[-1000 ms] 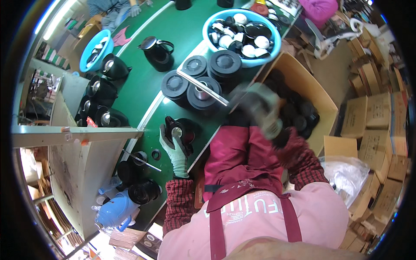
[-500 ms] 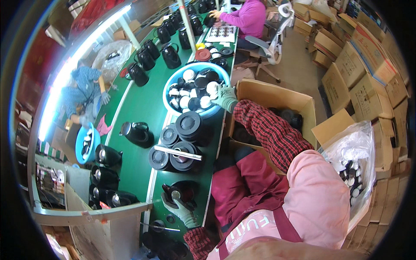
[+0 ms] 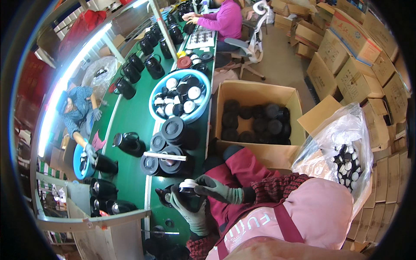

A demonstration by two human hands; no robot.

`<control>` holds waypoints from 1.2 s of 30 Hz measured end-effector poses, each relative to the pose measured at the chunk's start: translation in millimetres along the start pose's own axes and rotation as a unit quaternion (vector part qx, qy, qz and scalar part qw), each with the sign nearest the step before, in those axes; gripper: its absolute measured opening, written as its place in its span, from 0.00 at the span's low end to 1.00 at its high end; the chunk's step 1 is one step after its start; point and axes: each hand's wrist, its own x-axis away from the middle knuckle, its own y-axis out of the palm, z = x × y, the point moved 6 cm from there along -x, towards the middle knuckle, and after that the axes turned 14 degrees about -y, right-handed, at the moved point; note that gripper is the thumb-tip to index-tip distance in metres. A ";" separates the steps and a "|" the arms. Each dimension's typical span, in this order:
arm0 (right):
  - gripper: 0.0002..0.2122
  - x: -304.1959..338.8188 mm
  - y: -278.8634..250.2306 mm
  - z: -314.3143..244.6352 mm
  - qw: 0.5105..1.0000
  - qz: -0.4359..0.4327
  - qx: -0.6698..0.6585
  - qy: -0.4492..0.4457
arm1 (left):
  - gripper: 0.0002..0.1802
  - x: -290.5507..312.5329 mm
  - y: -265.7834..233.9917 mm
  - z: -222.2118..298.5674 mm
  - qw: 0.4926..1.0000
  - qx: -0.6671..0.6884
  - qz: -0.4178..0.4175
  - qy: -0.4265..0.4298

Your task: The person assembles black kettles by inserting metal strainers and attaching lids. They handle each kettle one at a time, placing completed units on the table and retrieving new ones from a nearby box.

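Observation:
My left hand [image 3: 190,214], in a pale grey-green glove, curls around a black jug [image 3: 162,196] that lies tilted at the near edge of the green table; much of the jug is hidden behind my hands. Pinched in my gloved right hand [image 3: 219,190] is a round cap [image 3: 188,184], white on top and black below. It sits right over the jug and beside my left fingers; whether it touches the jug I cannot tell. Just beyond stand several black cylinders [image 3: 174,128] with round ridged tops, and a white bar [image 3: 165,156] lies across them.
A blue basin [image 3: 209,93] of black and white caps stands farther up the green table [image 3: 123,162]. Open carton [image 3: 255,90] with black round parts is on my right, beside a plastic-lined box of caps [image 3: 346,167]. Co-workers sit across and at the far end.
My right hand has come back from the blue basin to my left hand and now holds a cap. My left hand has shifted slightly with the jug. The opposite co-worker now reaches into a small basin.

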 end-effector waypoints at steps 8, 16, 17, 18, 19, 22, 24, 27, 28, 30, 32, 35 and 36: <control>0.28 0.0 7.8 67.2 0.984 -0.066 0.151 -0.073 | 0.53 -12.0 -46.2 -63.6 0.969 0.131 0.002 -0.210; 0.38 4.7 50.7 140.5 0.781 -0.255 0.569 -0.021 | 0.46 -62.8 -43.2 -102.4 0.926 -0.278 -0.143 -0.210; 0.37 5.1 54.0 143.9 0.782 -0.258 0.568 -0.011 | 0.45 -65.7 -42.4 -104.3 0.915 -0.308 -0.148 -0.215; 0.36 3.3 57.6 140.4 0.779 -0.238 0.578 -0.052 | 0.44 -67.8 -45.1 -106.2 0.899 -0.351 -0.146 -0.219; 0.33 1.3 59.8 139.7 0.786 -0.221 0.573 -0.065 | 0.44 -69.7 -43.0 -106.2 0.896 -0.356 -0.165 -0.208; 0.27 -6.4 59.9 138.4 0.795 -0.184 0.572 -0.084 | 0.44 -76.3 -41.9 -107.8 0.900 -0.329 -0.209 -0.197; 0.24 -10.8 59.1 141.9 0.755 -0.209 0.617 -0.067 | 0.51 -79.8 -39.9 -110.8 0.877 -0.355 -0.259 -0.194; 0.22 -11.7 58.7 142.9 0.731 -0.229 0.641 -0.048 | 0.58 -80.5 -35.6 -102.9 0.837 -0.450 -0.299 -0.082; 0.23 -11.7 60.0 139.6 0.732 -0.221 0.642 -0.062 | 0.60 -83.5 -39.6 -100.6 0.854 -0.436 -0.268 -0.096; 0.23 -9.6 62.2 135.5 0.724 -0.216 0.651 -0.068 | 0.63 -89.3 -48.4 -99.1 0.865 -0.436 -0.215 -0.128; 0.21 -8.5 65.5 132.6 0.719 -0.223 0.654 -0.083 | 0.58 -91.7 -46.3 -104.1 0.864 -0.388 -0.279 -0.156; 0.21 -11.1 62.9 132.6 0.725 -0.215 0.648 -0.091 | 0.47 -95.2 -39.2 -100.2 0.884 -0.009 -0.436 -0.167; 0.21 -12.2 62.1 133.0 0.725 -0.210 0.648 -0.101 | 0.46 -103.5 -45.5 -107.0 0.875 0.116 -0.411 -0.229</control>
